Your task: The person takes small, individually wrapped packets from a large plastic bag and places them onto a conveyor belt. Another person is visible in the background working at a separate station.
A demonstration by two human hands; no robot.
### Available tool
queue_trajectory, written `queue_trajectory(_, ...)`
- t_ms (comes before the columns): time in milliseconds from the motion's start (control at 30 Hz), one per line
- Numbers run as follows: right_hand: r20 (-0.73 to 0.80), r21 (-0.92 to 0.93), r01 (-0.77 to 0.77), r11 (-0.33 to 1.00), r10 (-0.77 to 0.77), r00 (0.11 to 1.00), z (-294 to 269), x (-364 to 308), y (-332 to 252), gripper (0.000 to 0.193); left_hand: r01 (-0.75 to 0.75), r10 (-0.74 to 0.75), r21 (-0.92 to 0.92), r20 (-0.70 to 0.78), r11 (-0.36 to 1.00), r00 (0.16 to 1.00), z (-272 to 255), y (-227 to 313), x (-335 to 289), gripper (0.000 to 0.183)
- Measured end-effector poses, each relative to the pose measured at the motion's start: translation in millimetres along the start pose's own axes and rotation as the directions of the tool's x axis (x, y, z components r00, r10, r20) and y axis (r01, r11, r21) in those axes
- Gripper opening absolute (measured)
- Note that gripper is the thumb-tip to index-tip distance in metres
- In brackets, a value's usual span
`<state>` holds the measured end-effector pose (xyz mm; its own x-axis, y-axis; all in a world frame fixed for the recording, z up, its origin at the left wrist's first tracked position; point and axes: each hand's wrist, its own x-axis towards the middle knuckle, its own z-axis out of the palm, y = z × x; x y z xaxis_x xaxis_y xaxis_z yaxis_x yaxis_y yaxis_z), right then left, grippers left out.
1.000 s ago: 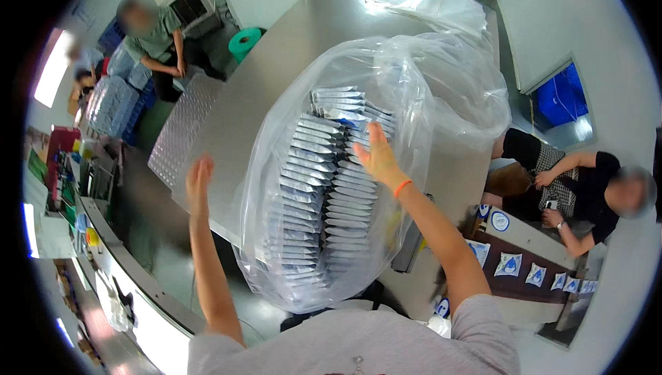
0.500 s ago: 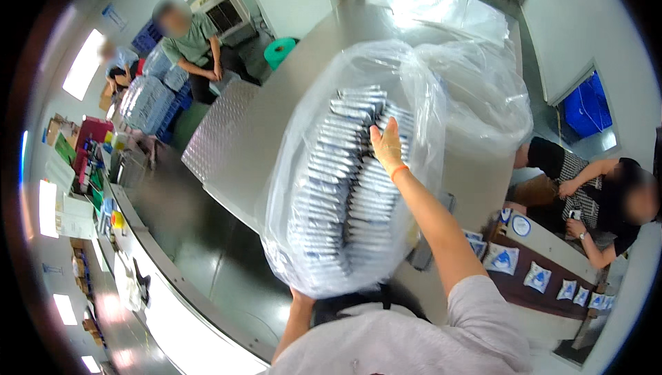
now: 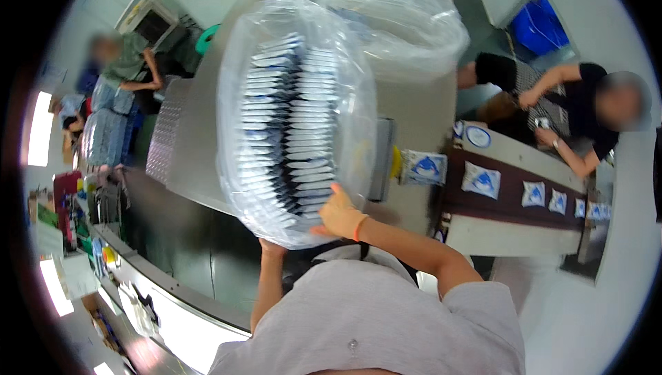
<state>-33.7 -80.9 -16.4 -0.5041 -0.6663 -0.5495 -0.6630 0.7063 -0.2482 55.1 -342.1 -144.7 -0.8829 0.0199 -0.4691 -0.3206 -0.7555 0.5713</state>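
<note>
A large clear plastic bag [image 3: 355, 116] lies in front of me on the metal table, its near end reaching past the table edge. Two long rows of white and blue packets [image 3: 312, 123] stand packed on edge inside it. My left hand [image 3: 273, 245] holds the near end of the bag from below; its fingers are mostly hidden under the plastic. At the near end of the right-hand row is my right hand [image 3: 343, 216], with an orange band at the wrist. Its index finger and thumb are stretched apart, touching the bag or the packets, with nothing gripped.
Another clear bag [image 3: 407, 37] lies further back on the metal table [image 3: 414, 96]. At right, a brown conveyor belt [image 3: 512, 199] carries several packets [image 3: 480, 180]; one packet [image 3: 423, 167] is at its table end. A person [image 3: 565, 109] sits beside it. Others sit at far left.
My right hand has come from the middle of the rows back to their near end. The view has shifted, and a packet now shows at the belt's end by the table.
</note>
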Motion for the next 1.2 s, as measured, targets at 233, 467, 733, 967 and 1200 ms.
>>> queue_trajectory(233, -0.861, 0.245, 0.199, 0.949, 0.118, 0.495, -10.8, -70.5, 29.8, 0.048, 0.189, -0.121, 0.336, -0.213, 0.923, 0.970, -56.6, -42.3, -27.0, 0.055)
queue_trajectory(467, -0.626, 0.413, -0.383, 0.827, 0.563, 0.539, 48.6, -237.4, 220.0, 0.035, 0.426, -0.379, 0.794, -0.269, 0.434, 0.886, -51.4, -43.6, -43.0, 0.041)
queue_trajectory(733, 0.085, 0.444, -0.618, 0.649, 0.656, 0.750, 160.7, -335.3, 337.0, 0.033, -0.118, -0.672, 0.990, 0.038, -0.074, 0.740, 123.2, -93.7, -5.1, 0.040)
queue_trajectory(967, -0.207, 0.499, -0.176, 0.848, 0.314, 0.926, 56.6, -187.3, 312.5, 0.042, 0.328, -0.791, 0.910, 0.000, 0.254, 0.612, 155.2, -262.4, 50.2, 0.045)
queue_trajectory(1200, 0.107, 0.632, -0.224, 0.742, 0.203, 0.973, 102.1, -112.1, 329.1, 0.098, 0.766, -0.754, 0.048, -0.148, 0.641, 0.640, 242.4, -319.3, 44.9, 0.059)
